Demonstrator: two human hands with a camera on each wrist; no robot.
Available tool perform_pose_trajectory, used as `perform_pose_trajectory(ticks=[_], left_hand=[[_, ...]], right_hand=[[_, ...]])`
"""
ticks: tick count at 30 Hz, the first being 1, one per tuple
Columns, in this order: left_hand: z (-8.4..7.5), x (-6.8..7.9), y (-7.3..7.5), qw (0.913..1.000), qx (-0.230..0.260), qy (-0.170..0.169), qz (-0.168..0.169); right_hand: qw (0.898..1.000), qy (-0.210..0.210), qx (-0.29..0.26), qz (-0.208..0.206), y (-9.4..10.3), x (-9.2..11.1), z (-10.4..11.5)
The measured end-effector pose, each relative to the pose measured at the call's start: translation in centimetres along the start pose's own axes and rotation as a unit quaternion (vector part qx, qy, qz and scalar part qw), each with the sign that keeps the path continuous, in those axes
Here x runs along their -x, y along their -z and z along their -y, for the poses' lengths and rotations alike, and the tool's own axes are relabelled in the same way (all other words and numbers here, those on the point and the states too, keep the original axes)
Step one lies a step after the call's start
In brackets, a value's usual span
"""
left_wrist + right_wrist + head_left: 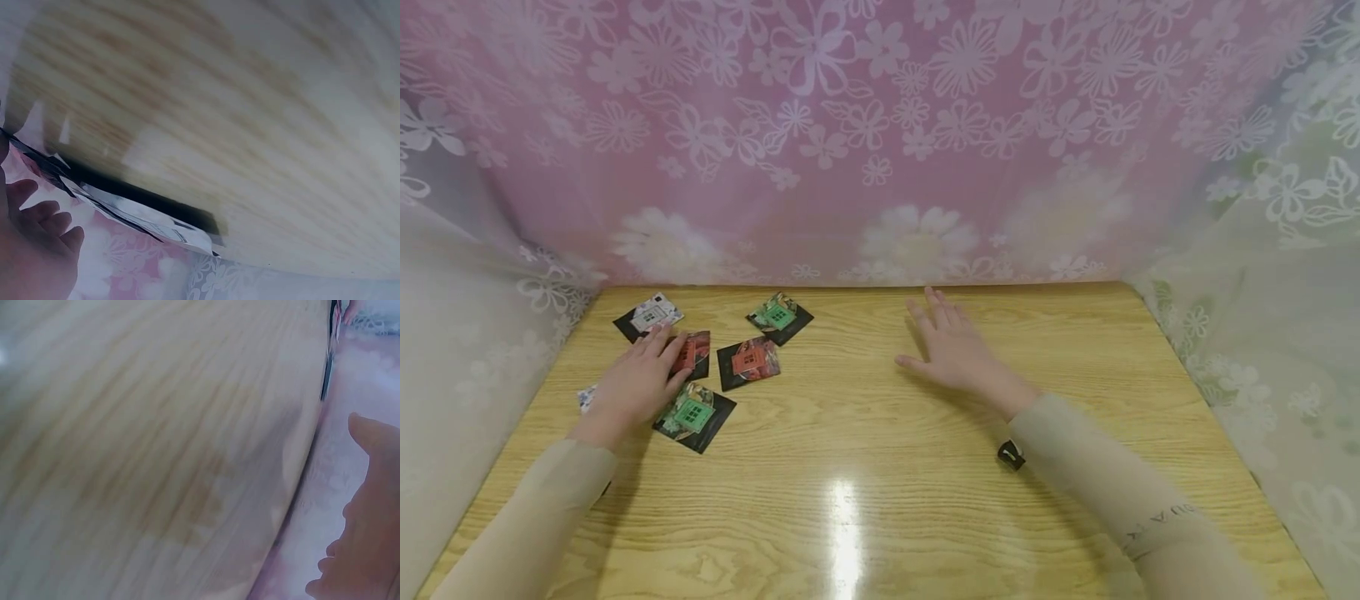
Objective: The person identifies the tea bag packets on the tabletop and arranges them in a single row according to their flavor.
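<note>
left hand [638, 382] has fingers loosely spread over the leftmost red-labelled packet [699, 353], left side of the surface [820, 425], contact unclear; I'd pinch an edge so the nearby green-labelled packet [695, 415] stays put; right hand [951, 350] fingers spread too

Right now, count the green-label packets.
2: one green-label packet near the far edge of the table, the second packet just right of the left hand. More could be hidden under that hand.
</note>
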State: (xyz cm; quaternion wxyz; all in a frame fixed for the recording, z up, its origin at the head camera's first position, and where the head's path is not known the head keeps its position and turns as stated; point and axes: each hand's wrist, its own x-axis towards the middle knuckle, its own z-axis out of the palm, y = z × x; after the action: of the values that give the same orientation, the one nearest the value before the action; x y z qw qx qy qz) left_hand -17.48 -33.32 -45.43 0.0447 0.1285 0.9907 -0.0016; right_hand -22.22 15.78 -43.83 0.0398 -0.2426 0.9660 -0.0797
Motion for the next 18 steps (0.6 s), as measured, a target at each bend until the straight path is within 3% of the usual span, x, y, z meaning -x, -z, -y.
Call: perform_pose_trajectory(ticks=[10,18], left_hand=[[-0.8,-0.2,-0.2,0.9987,-0.014,-0.04,-0.03],[-0.8,-0.3,-0.5,0.9996,0.011,-0.027,-0.001]], right_hand=[[0.999,0.043,0.007,0.001,-1.1,-2.9,4.0],[0.998,0.06,0.019,0.01,-1.5,-5.5,6.8]])
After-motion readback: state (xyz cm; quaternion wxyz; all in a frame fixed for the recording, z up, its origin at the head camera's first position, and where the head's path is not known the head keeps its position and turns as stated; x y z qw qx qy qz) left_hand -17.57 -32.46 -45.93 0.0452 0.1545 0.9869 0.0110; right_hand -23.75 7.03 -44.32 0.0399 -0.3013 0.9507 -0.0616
